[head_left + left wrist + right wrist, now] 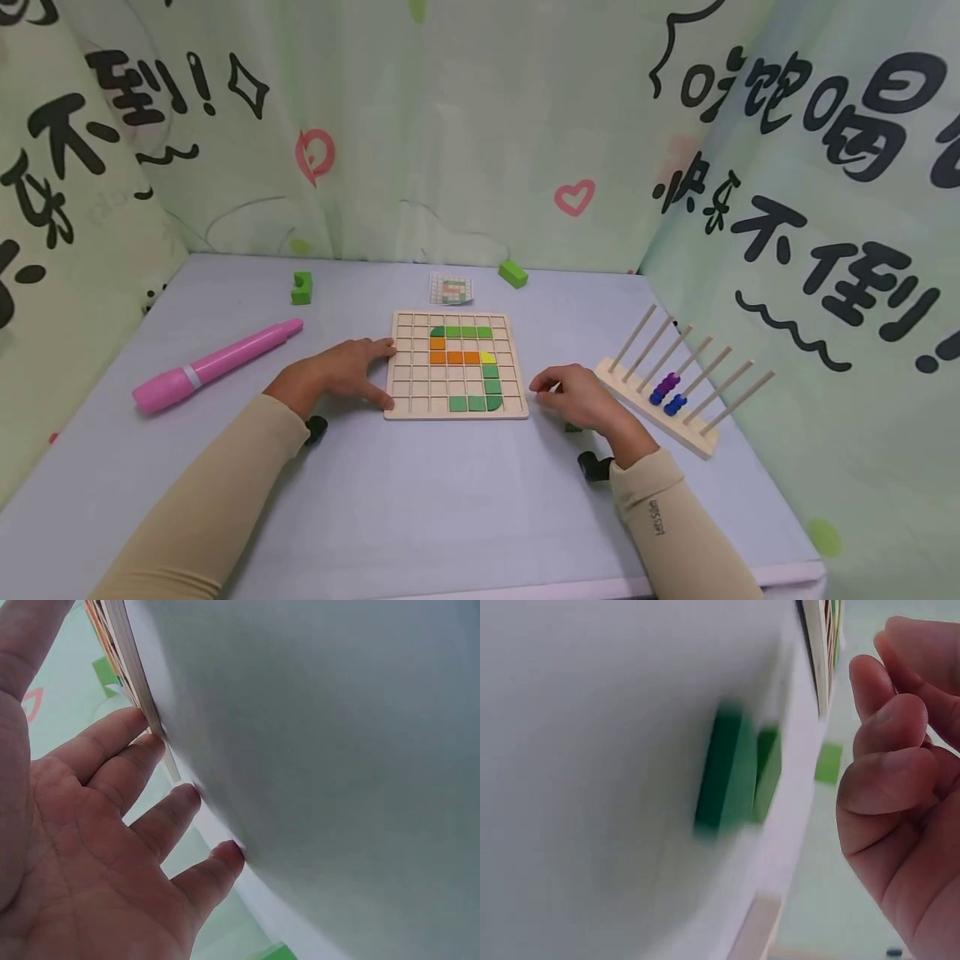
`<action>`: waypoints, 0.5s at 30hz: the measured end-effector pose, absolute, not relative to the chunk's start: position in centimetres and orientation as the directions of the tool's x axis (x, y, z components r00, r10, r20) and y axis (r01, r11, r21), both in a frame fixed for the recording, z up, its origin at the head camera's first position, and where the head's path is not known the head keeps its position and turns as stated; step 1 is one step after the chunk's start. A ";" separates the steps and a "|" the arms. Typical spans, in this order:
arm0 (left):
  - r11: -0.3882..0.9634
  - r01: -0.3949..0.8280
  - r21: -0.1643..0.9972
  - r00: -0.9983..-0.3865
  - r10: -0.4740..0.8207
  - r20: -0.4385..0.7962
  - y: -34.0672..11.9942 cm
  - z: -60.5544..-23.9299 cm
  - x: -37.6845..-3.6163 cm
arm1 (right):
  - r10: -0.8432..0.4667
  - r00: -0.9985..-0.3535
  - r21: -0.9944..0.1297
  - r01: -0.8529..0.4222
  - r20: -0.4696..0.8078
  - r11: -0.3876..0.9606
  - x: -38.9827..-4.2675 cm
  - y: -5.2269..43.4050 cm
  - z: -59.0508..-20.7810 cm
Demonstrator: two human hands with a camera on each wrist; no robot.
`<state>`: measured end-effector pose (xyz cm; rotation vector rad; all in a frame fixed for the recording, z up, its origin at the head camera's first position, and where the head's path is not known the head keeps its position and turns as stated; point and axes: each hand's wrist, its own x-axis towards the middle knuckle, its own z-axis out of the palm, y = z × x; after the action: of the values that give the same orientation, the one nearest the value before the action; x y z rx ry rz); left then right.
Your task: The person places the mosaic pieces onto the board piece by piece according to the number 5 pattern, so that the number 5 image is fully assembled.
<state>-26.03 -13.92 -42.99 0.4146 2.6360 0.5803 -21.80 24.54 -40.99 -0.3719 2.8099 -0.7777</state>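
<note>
A square wooden grid board (412,400) lies on the table, with green, orange and yellow pieces forming a bent path on it. My left hand (343,367) touches its left edge with spread fingers, thumb near the front corner; the left wrist view shows some fingertips against the board's side (135,667). Just off the right edge hovers my right hand (573,398), its fingers loosely curled and nothing visible in them. Beneath it, mostly hidden in the head view, a dark green block (731,769) and a lighter green block (768,776) lie on the table.
A wooden peg stand (652,404) with purple and blue beads is at right. A pink marker-shaped object (236,358) lies at left. Toward the back are a notched green block (302,288), a small pattern card (452,289) and another green block (513,274). Printed curtains surround the table.
</note>
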 end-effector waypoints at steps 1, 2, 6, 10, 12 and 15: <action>0.869 0.199 0.453 -0.871 0.368 -0.324 -13.9 -43.0 -26.0 | -0.287 -0.949 -0.516 -0.182 -0.131 0.837 -21.7 25.1 -40.9; 0.869 0.200 0.453 -0.871 0.370 -0.325 -14.0 -43.0 -26.0 | -0.281 -0.950 -0.503 -0.179 -0.135 0.846 -21.7 25.7 -40.9; 0.871 0.198 0.449 -0.870 0.368 -0.329 -14.1 -43.1 -26.0 | -0.259 -0.951 -0.447 -0.161 -0.167 0.880 -21.1 27.4 -40.5; 0.875 0.200 0.441 -0.869 0.367 -0.333 -14.1 -43.0 -26.1 | -0.201 -0.954 -0.363 -0.110 -0.223 0.925 -20.3 28.2 -40.0; 0.875 0.202 0.439 -0.867 0.369 -0.334 -14.1 -42.9 -26.1 | -0.168 -0.950 -0.328 -0.076 -0.263 0.942 -20.0 28.5 -40.0; 0.875 0.206 0.439 -0.865 0.372 -0.336 -14.0 -43.1 -26.1 | -0.126 -0.938 -0.291 -0.028 -0.323 0.956 -20.0 28.6 -40.4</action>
<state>-26.14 -14.00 -43.09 0.4250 2.6284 0.5512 -19.96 28.64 -40.36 -0.1117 2.7647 -0.4042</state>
